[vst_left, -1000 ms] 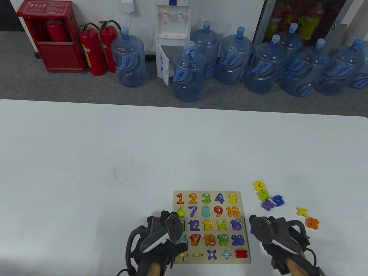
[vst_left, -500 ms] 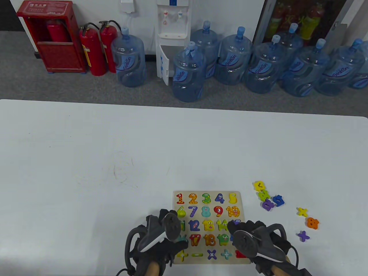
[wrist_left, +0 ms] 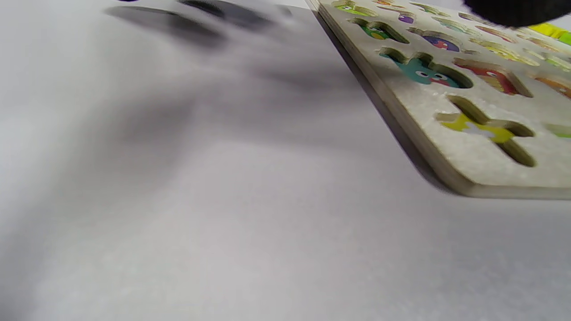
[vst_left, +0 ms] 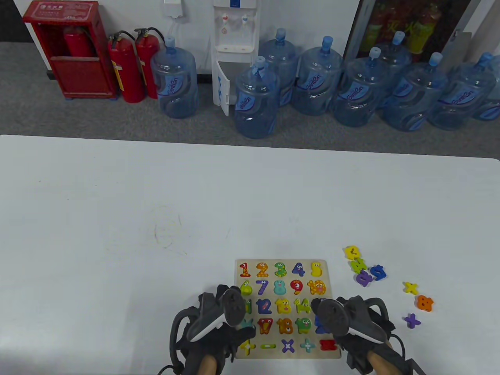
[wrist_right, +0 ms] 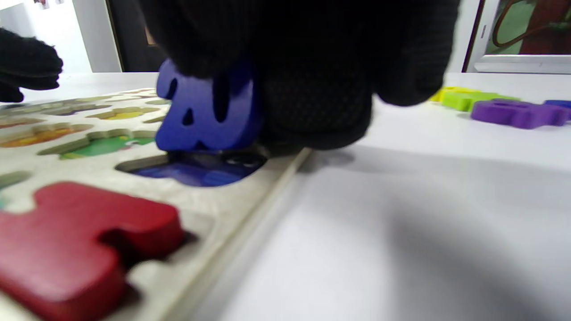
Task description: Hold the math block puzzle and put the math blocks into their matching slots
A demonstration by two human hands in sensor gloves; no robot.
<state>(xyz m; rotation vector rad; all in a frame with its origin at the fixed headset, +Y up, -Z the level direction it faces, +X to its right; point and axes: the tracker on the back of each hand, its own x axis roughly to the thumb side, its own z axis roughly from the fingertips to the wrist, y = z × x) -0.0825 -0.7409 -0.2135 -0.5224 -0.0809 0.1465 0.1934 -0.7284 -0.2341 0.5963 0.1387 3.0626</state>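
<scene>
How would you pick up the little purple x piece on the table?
Pinch the purple x from above across two opposite arms. It lies flat on the table, apart from the other pieces, so only its thin edges offer grip.

Both gloved hands low at the near edge, left hand [vst_left: 218,324] flat, right hand [vst_left: 351,324] fingers curled downward.

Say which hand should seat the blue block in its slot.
Right. The right hand already holds the blue block tilted directly above its blue slot at the board's right edge. The left hand rests on the board's left side, steadying it.
</scene>
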